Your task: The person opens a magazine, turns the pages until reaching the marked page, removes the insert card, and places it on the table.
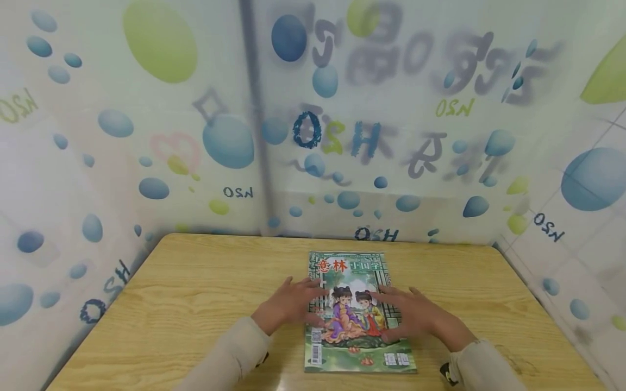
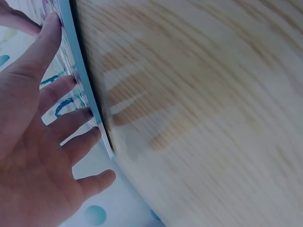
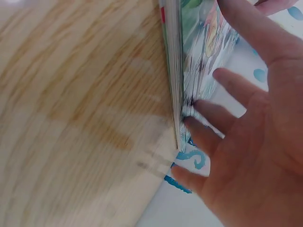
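Observation:
A magazine [image 1: 352, 347] with a green illustrated cover of two children in robes lies flat and closed on the wooden table. My left hand [image 1: 292, 304] is at its left edge, fingers spread over the cover. Across from it my right hand [image 1: 415, 315] reaches over the right edge in the same way. In the left wrist view the fingers [image 2: 75, 120] are straight and spread beside the magazine's spine [image 2: 85, 80]. The right wrist view has the spread fingers [image 3: 203, 135] close to the page edges [image 3: 174, 71]. Whether the fingertips touch the cover I cannot tell.
The wooden table [image 1: 195, 304] reaches out to both sides of the magazine. Behind it and along both sides hangs a pale curtain [image 1: 303, 179] printed with blue and green drops and H2O lettering. The table's far edge meets this curtain.

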Tool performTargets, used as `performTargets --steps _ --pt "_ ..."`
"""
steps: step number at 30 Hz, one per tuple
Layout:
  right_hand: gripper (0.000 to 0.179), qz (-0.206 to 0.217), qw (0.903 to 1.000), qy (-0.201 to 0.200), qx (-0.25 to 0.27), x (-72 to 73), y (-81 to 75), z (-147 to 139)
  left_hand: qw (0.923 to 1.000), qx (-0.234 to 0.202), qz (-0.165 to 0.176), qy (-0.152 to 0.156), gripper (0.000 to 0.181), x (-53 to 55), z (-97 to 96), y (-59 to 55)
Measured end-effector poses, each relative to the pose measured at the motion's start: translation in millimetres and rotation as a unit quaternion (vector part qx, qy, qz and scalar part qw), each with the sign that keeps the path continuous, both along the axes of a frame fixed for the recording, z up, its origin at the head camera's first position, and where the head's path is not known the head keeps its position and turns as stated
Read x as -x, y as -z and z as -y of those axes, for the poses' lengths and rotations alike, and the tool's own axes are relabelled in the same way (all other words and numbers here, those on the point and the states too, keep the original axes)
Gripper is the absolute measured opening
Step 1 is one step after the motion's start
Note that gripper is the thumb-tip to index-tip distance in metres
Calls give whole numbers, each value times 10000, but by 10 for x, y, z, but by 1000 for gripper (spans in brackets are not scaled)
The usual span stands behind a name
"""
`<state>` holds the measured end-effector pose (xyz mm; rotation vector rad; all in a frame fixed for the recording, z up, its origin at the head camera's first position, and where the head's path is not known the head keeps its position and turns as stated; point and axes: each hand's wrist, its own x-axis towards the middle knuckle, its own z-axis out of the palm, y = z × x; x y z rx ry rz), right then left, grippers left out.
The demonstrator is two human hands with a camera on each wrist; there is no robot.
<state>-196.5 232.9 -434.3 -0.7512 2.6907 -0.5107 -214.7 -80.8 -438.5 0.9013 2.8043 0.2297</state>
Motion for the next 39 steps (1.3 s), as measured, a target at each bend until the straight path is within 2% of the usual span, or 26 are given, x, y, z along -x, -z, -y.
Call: performTargets --steps 5,12,17,24,30,39 --pt "96 194 9992 -312 143 -13 -5 -34 9998 -159 114 17 71 8 66 11" --pt "110 352 9969 -624 328 -48 -19 -80 9994 -281 174 75 71 8 127 -5" --pt "117 592 9956 -608 402 -82 -25 -97 9991 -340 236 84 71 13 140 5" --pt "124 491 9957 -735 275 -111 -19 -84 9991 -347 249 79 71 13 148 12" --pt "123 486 9957 -727 299 -125 -23 -79 9991 -353 223 116 71 8 148 1" --pt "122 246 9947 -936 355 -109 22 -117 9988 -396 247 171 71 -5 137 -18"
